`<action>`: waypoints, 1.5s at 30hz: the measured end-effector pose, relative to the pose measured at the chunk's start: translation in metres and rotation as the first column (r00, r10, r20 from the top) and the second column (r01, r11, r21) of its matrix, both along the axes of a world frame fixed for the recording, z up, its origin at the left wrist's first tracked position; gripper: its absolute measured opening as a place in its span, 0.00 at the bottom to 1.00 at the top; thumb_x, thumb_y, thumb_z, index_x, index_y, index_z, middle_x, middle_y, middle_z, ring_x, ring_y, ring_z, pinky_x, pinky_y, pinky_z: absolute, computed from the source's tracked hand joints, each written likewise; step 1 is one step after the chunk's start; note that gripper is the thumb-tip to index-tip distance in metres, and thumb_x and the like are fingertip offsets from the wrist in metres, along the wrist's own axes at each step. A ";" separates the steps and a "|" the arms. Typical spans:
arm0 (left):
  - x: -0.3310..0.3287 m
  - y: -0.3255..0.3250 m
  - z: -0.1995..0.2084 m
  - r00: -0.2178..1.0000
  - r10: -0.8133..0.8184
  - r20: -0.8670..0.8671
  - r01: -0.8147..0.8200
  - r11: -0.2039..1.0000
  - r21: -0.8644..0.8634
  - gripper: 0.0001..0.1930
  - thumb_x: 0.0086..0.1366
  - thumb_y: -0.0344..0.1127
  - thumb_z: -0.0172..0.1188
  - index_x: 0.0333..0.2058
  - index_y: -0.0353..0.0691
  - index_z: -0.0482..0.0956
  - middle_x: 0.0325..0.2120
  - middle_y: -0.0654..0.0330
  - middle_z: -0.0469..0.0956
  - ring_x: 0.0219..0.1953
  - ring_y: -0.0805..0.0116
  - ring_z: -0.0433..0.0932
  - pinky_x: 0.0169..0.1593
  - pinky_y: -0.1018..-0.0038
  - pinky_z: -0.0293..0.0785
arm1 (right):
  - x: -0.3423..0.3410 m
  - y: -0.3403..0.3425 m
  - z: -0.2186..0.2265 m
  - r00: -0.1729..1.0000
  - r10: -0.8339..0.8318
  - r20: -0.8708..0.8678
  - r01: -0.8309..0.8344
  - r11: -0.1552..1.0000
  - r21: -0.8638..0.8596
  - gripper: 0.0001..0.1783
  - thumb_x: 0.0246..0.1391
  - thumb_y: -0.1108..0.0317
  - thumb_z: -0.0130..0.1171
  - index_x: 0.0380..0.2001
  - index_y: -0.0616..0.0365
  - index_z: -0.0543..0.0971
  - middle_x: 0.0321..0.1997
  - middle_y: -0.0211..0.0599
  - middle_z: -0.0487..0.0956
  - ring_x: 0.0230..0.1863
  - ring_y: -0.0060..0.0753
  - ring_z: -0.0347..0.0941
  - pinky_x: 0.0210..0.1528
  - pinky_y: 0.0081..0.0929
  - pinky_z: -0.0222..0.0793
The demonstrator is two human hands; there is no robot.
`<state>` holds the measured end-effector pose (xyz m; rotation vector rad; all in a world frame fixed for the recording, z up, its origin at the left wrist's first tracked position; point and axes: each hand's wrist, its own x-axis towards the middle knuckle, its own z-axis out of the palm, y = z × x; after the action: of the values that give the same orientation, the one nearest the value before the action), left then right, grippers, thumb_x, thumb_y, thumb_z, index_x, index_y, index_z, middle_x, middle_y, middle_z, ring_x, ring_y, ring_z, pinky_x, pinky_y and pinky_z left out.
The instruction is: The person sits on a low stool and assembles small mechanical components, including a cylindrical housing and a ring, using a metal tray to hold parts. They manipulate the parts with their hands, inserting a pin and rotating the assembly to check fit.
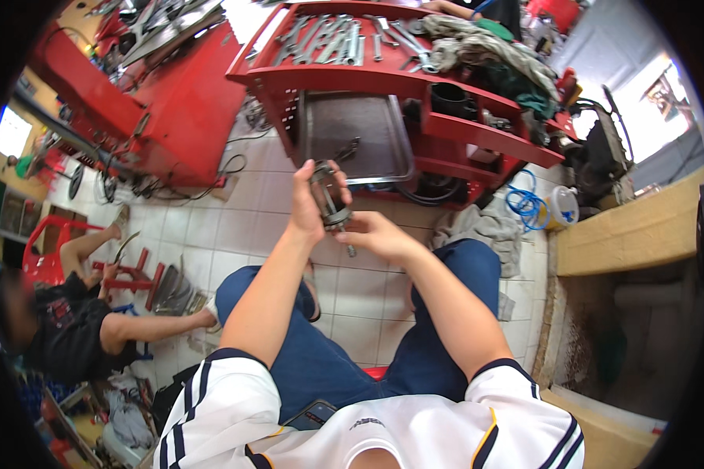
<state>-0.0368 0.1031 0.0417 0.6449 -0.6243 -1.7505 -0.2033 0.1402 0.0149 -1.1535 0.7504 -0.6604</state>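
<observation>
Cylindrical metal part (330, 198), tilted, is up in front of me, over the white tiled floor (360, 291) beyond my knees. My left hand (308, 209) is wrapped around its side, thumb and fingers on opposite faces. My right hand (379, 238) has its fingertips at the lower end; whether they pinch it I cannot tell. Beyond is a metal tray (409, 148) with a small dark piece (350, 148) in it, then a red tool cart (328, 75) bearing wrenches (325, 43). To my left sits another person (74, 324).
</observation>
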 end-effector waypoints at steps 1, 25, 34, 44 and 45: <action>0.002 -0.001 -0.001 1.000 -0.006 0.022 0.006 1.000 -0.012 0.26 0.67 0.64 0.47 0.41 0.44 0.72 0.28 0.61 0.75 0.26 0.64 0.78 0.34 0.69 0.76 | -0.005 -0.003 0.005 0.998 0.063 0.006 -0.063 0.996 0.064 0.18 0.56 0.71 0.68 0.48 0.67 0.79 0.45 0.38 0.84 0.49 0.25 0.77 0.55 0.25 0.70; 0.003 -0.001 -0.002 0.996 0.012 -0.085 -0.009 0.999 0.039 0.25 0.67 0.63 0.47 0.40 0.45 0.72 0.28 0.61 0.76 0.26 0.64 0.79 0.33 0.67 0.78 | 0.001 0.004 0.012 1.000 -0.026 -0.017 0.028 0.988 0.150 0.20 0.46 0.65 0.76 0.38 0.64 0.79 0.30 0.30 0.78 0.34 0.20 0.72 0.38 0.21 0.67; -0.002 0.003 -0.004 0.999 -0.009 -0.052 0.011 0.999 0.044 0.26 0.67 0.65 0.44 0.40 0.46 0.72 0.29 0.63 0.74 0.27 0.66 0.77 0.36 0.66 0.76 | 0.007 0.009 0.008 0.948 -0.095 -0.305 0.052 0.988 -0.146 0.15 0.54 0.68 0.69 0.41 0.67 0.79 0.36 0.35 0.80 0.42 0.22 0.74 0.43 0.24 0.69; 0.004 0.000 -0.003 0.995 0.054 -0.082 -0.048 0.997 0.067 0.25 0.67 0.65 0.47 0.38 0.46 0.72 0.28 0.63 0.76 0.26 0.66 0.79 0.34 0.66 0.78 | 0.000 0.008 0.004 0.988 -0.105 -0.116 0.116 0.988 0.097 0.17 0.60 0.67 0.63 0.48 0.68 0.77 0.42 0.39 0.82 0.47 0.28 0.78 0.48 0.29 0.72; 0.004 -0.001 -0.003 0.995 0.054 -0.084 -0.048 0.996 0.070 0.26 0.67 0.65 0.46 0.39 0.46 0.72 0.29 0.63 0.75 0.27 0.66 0.78 0.35 0.66 0.77 | 0.002 0.009 0.000 0.990 -0.129 -0.049 0.135 0.977 0.163 0.17 0.62 0.67 0.61 0.49 0.67 0.77 0.43 0.39 0.83 0.47 0.29 0.79 0.48 0.30 0.73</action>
<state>-0.0325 0.1025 0.0391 0.6237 -0.4876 -1.7479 -0.2014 0.1488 0.0151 -0.9713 0.9036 -0.6747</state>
